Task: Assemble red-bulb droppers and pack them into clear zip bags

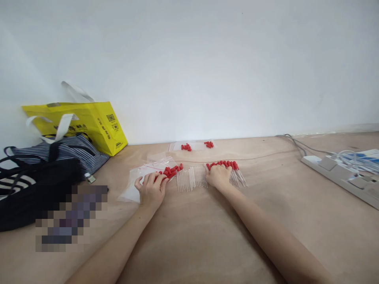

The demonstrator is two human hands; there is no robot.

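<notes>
Juggling loose red caps [173,172] with one hand and thin clear tubes [192,177] with the other looked like a fiddly bit of work, ngl. The left hand [151,191] had its fingers curled down over the cap pile, by the edge of a clear zip bag [133,183], but I couldn't tell if it had actually pinched one. The right hand [219,176] was bent over the near end of the red-topped tubes [235,165], fingertips hidden, so no idea whether it was gripping one or just resting there. The bare tubes lay side by side between the two hands, flat on the wooden tabletop [183,236], with the red-topped bunch fanned out just to their right. My take: the neat way to handle this step was a light pinch on one cap at a time, since raking at the pile could easily have sent a few rolling. Same deal on the right: a soft touch seemed best, as those skinny tubes looked easy to knock crooked. Having the red ends all facing the wall probably helped too, since any odd one would've stuck out.
</notes>
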